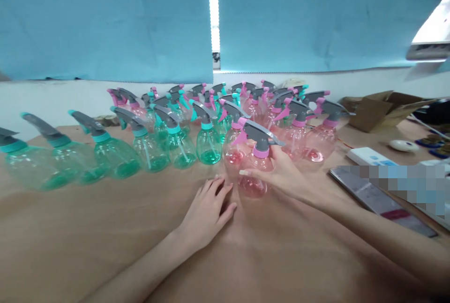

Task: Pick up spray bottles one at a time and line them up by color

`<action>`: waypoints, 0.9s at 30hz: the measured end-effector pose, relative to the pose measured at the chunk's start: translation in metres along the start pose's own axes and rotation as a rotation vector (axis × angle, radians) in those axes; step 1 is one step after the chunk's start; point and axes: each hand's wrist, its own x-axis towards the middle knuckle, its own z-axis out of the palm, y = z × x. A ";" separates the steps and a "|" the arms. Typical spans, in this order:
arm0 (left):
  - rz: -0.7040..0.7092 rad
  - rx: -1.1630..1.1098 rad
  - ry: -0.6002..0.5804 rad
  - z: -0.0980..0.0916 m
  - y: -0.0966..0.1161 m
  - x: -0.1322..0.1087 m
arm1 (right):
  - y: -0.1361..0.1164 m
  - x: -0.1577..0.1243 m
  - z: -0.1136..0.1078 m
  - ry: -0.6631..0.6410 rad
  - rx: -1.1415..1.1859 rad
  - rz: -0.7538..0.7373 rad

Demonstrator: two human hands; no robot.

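A pink spray bottle [253, 186] with a grey and pink trigger head stands upright on the table, and my right hand [283, 171] is wrapped round its body from the right. Close to its left side, my left hand [211, 204] lies on the tabletop with fingers apart and nothing in it. Just behind the held one is another pink spray bottle [232, 146]. Green spray bottles [210, 146] with turquoise collars form a front row to the left. More pink bottles [316, 146] stand to the right of my right hand, partly overlapping one another.
Behind the front row, several pink and green spray bottles [255, 103] crowd toward the wall. On the right lie a phone [379, 200], a white power strip [371, 156] and a white mouse [403, 145]. An open cardboard box [372, 110] sits at the back right of the brown table [87, 237].
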 end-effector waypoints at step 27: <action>0.060 -0.007 0.030 0.010 0.017 0.032 | 0.046 0.049 -0.020 0.202 -0.542 0.016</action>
